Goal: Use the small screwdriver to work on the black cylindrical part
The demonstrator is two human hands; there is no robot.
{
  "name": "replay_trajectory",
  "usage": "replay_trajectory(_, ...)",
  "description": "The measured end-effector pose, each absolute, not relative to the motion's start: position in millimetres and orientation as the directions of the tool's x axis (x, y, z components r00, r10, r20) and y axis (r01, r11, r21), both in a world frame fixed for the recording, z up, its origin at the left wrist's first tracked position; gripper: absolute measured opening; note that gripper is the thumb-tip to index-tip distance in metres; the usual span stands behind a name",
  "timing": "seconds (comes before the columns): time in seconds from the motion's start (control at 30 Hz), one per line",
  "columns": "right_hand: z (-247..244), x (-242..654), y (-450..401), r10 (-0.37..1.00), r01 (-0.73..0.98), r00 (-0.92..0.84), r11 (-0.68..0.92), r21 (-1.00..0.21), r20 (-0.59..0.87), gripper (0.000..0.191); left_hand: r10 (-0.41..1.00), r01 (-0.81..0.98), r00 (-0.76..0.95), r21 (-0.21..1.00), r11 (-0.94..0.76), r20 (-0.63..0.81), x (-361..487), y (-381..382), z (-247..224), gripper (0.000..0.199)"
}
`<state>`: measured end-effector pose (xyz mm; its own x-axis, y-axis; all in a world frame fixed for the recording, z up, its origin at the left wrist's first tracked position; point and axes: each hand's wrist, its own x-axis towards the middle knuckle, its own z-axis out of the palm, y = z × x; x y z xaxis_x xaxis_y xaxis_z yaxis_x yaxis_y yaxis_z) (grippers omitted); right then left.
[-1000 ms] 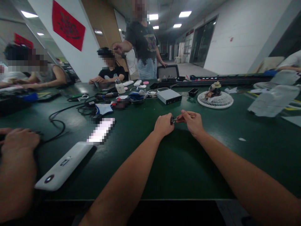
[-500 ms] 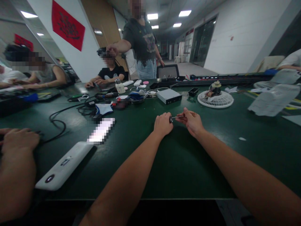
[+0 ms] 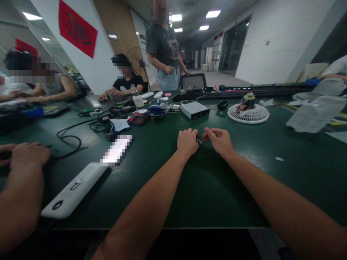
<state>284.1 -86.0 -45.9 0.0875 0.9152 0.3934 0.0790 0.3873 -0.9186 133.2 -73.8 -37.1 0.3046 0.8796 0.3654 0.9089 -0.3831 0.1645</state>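
Observation:
Above the green table, my left hand (image 3: 188,142) is closed around a small dark round part (image 3: 199,139), with only its right end showing beyond the fingers. Close to that end, my right hand (image 3: 218,140) is pinched, thumb against fingers. A thin metal rod showed from it a moment earlier; now the fingers mostly hide whatever they hold. A narrow gap separates the two hands.
A grey drive box (image 3: 195,110) and a white fan grille with motor (image 3: 248,111) lie beyond my hands. To the left are a white power bank (image 3: 76,191), a lit phone (image 3: 117,150) and black cables (image 3: 67,139). A neighbour's hand (image 3: 29,157) rests at far left.
The rod between my hands no longer shows clearly, and the dark part has turned slightly. The standing person has lowered an arm from the seated person's headgear.

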Motion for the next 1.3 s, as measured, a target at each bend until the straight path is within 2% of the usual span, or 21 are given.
replay_trajectory(0.17, -39, 291, -92, 0.854, 0.175, 0.226, 0.438, -0.882, 0.469, 0.052, 0.911, 0.924, 0.219, 0.224, -0.309, 0.350, 133, -72, -40, 0.019)
replay_trajectory(0.3, -38, 298, -92, 0.859, 0.254, 0.209, 0.414, -0.874, 0.468, 0.061, 0.929, 0.923, 0.151, 0.287, -0.255, 0.339, 131, -68, -42, 0.023)
replay_trajectory(0.37, -40, 299, -91, 0.877, 0.317, 0.146, 0.397, -0.861, 0.458, 0.057, 0.931, 0.918, 0.128, 0.315, -0.242, 0.340, 129, -67, -43, 0.026)
replay_trajectory(0.53, -49, 295, -87, 0.916, 0.540, -0.089, 0.374, -0.754, 0.391, 0.024, 0.934, 0.905, 0.086, 0.365, -0.219, 0.346, 127, -65, -46, 0.029)
replay_trajectory(0.7, -53, 295, -87, 0.921, 0.662, -0.227, 0.385, -0.643, 0.318, 0.022, 0.934, 0.898, 0.061, 0.390, -0.205, 0.352, 126, -63, -47, 0.028)
replay_trajectory(0.87, -52, 298, -85, 0.917, 0.688, -0.153, 0.367, -0.626, 0.369, 0.021, 0.919, 0.890, 0.098, 0.380, -0.253, 0.383, 126, -62, -48, 0.028)
replay_trajectory(1.13, -53, 304, -78, 0.854, 0.599, 0.068, 0.379, -0.706, 0.516, 0.021, 0.881, 0.866, 0.203, 0.341, -0.366, 0.428, 126, -61, -49, 0.030)
replay_trajectory(1.3, -59, 306, -74, 0.845, 0.557, 0.088, 0.398, -0.729, 0.528, 0.019, 0.831, 0.826, 0.309, 0.302, -0.476, 0.463, 128, -63, -48, 0.028)
